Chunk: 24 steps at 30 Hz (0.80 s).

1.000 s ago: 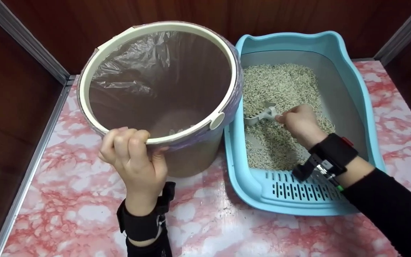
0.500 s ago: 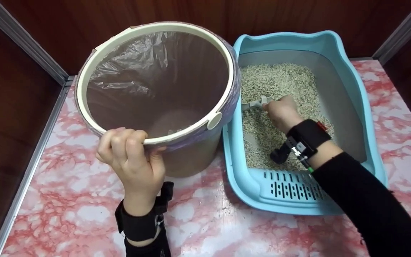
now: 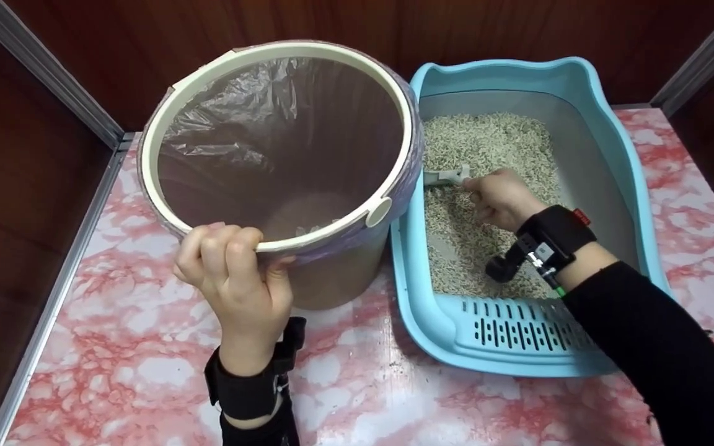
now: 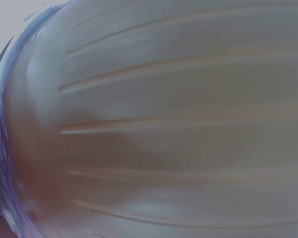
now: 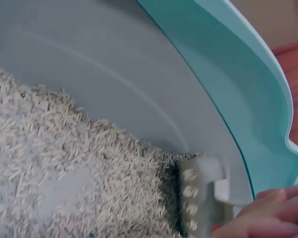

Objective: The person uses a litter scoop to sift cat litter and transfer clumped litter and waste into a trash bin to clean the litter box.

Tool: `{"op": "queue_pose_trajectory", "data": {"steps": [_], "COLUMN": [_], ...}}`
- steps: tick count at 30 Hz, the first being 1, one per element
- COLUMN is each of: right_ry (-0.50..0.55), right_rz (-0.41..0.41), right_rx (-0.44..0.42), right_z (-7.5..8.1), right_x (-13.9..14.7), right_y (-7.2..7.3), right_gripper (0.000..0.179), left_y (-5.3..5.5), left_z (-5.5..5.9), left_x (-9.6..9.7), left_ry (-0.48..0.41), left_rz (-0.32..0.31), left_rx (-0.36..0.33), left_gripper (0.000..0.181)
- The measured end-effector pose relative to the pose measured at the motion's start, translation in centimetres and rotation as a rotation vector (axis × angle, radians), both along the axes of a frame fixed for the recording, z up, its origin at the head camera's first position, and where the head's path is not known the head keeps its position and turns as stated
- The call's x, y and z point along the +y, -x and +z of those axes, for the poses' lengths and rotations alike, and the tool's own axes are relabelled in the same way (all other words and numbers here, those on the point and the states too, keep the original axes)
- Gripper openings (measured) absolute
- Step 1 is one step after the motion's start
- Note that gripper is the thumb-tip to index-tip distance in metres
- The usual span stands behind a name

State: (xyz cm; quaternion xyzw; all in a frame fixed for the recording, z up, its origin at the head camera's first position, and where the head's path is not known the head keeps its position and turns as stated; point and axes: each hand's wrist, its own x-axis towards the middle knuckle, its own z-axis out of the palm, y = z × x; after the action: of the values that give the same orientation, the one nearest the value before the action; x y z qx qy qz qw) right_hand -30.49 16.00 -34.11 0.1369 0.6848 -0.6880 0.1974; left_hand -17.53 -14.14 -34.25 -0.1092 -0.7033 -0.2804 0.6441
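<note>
My left hand [image 3: 233, 279] grips the front of the cream rim [image 3: 310, 239] of a trash bin, with the fingers over the top and the thumb below on the outside. The bin [image 4: 188, 148] has a clear bag folded over its edge. In the right wrist view, a grey litter scoop [image 5: 201, 193] with slots stands against the box's grey inner wall, at the edge of the litter. My right hand [image 3: 501, 198] holds its handle, fingers curled round it. The blue litter box [image 3: 409, 297] contains pale pellet litter [image 3: 493, 139], thinner toward the front.
The bin's right side stands close against the litter box. A slotted blue step [image 3: 518, 328] forms the box's front. Dark wood panels [image 3: 357, 25] rise behind, with metal tracks at both sides. The floor [image 3: 115, 371] has a red and white marbled pattern.
My right hand has moved left and slightly away from me, bringing the scoop against the box's left wall. My left hand stays on the bin's rim.
</note>
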Motion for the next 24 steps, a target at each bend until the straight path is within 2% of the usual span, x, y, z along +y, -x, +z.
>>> {"op": "queue_pose_trajectory", "data": {"steps": [2,9,11,16,20,24], "right_ry": [0.030,-0.006,-0.010,0.051,0.080,0.077], "right_rz": [0.006,0.127,0.139,0.095,0.032,-0.030], "right_rx": [0.001,0.097,0.123,0.199,0.332,0.457], "right_z": [-0.1,-0.8,-0.8,-0.5,-0.8,-1.3], "right_x": [0.5,2.2,2.7,4.0,5.0,5.7], "right_y": [-0.1,-0.8,-1.1,-2.1,-2.7,-3.1], "right_gripper": [0.009,0.014,0.015,0.013,0.020,0.014], "left_y": [0.0,0.0,0.0,-0.1,-0.1,-0.2], "left_z": [0.0,-0.1,0.0,0.0,0.1,0.1], "left_x": [0.0,-0.2,-0.2,-0.2,-0.3,-0.4], "left_ry": [0.003,0.011,0.012,0.012,0.011,0.009], "left_rz": [-0.001,-0.003,-0.003,-0.008,-0.009,-0.005], "left_rx": [-0.003,-0.005,-0.004,-0.004,-0.003,-0.002], "left_gripper": [0.053,0.052,0.052,0.052,0.052,0.053]}}
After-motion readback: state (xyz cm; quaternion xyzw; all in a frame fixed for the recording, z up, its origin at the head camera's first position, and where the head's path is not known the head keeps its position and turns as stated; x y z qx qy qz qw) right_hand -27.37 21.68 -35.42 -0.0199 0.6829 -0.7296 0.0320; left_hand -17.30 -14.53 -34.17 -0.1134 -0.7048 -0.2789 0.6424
